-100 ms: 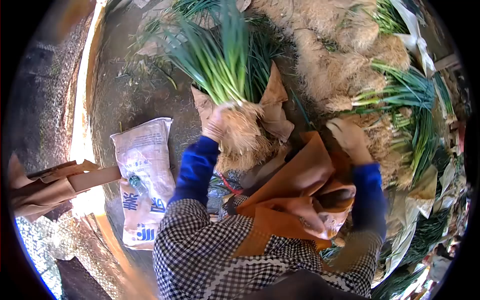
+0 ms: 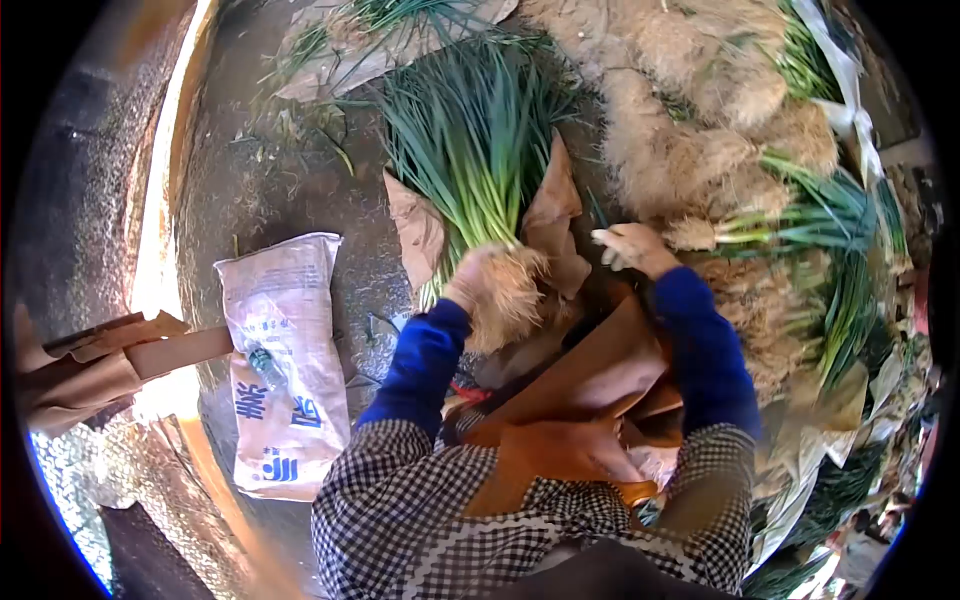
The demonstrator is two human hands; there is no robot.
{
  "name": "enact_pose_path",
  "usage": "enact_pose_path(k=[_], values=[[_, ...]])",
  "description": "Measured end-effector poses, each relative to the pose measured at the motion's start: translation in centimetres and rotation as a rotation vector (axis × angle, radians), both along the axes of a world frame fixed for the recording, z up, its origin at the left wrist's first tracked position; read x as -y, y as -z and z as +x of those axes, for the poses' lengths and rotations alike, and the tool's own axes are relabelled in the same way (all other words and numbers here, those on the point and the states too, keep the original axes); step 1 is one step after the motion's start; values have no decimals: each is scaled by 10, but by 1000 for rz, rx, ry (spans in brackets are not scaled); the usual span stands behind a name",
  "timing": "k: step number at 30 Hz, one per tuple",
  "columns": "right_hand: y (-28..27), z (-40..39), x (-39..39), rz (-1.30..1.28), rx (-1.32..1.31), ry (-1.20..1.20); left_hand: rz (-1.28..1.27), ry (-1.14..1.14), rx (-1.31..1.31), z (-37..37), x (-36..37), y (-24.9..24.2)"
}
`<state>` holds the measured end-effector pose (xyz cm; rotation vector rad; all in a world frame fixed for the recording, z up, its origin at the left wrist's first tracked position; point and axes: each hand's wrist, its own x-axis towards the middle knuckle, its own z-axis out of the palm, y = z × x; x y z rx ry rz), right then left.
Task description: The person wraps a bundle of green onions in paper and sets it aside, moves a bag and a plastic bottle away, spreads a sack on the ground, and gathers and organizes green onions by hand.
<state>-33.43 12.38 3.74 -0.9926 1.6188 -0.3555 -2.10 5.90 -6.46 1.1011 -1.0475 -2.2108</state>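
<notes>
Closed around the root end of a bunch of spring onions (image 2: 478, 185), my left hand (image 2: 470, 280) keeps it over a sheet of brown paper (image 2: 415, 225). The green leaves point away from me and the straw-coloured roots (image 2: 512, 300) hang toward me. More green leaves lie under and beside the bunch, partly hidden by it. To the right, my right hand (image 2: 632, 248) hovers with its fingers slightly bent and apart, nothing seen in them. It is between the brown paper and a spring onion bunch (image 2: 800, 230) lying on the right.
Bundles with matted roots (image 2: 690, 150) are heaped at upper right. A printed white sack (image 2: 285, 400) lies at left with a plastic bottle (image 2: 265, 365) on it. An orange-brown apron (image 2: 560, 400) covers my lap. Loose leaves (image 2: 400, 15) lie on paper at the top.
My left hand has brought the bunch down toward me and a little right, laying it over the leaves on the paper. My right hand has moved left and away from me.
</notes>
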Motion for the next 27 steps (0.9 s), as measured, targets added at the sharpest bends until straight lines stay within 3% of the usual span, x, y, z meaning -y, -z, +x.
enact_pose_path(k=[2,4,5,7,8,10,12,13,14,16,17,18,20,21,23,24,25,27], values=[[80,15,45,319,137,126,-22,24,115,-1,-8,70],[110,35,76,444,113,230,-792,228,268,1,-5,58],[134,40,85,450,121,202,-890,220,289,1,-2,63],[201,48,90,263,1,396,-431,125,235,-5,-4,83],[220,48,88,273,11,376,-236,64,223,-5,-7,95],[232,49,76,-164,84,762,-185,54,200,-13,-6,75],[199,36,65,-223,506,1278,-96,7,288,-26,-5,58],[160,26,65,-217,533,1245,2,-52,246,-37,-6,58],[209,-18,56,-351,587,1148,98,-118,204,-47,-7,57],[154,-11,59,-399,545,1054,241,-152,196,-67,-4,77],[131,3,66,-409,487,966,90,-128,304,-77,-12,130],[114,19,75,-420,422,873,93,-134,298,-88,-11,125],[105,48,87,-431,323,761,32,20,742,-105,-1,78],[100,61,93,-413,294,765,76,328,1035,-113,16,42],[84,73,104,-235,331,826,8,276,984,-111,9,56],[118,61,97,-359,181,689,-67,245,928,-108,2,69],[102,64,95,-301,281,736,-67,10,543,-99,-6,71],[89,66,93,-235,377,782,-186,-73,630,-90,-8,54]])
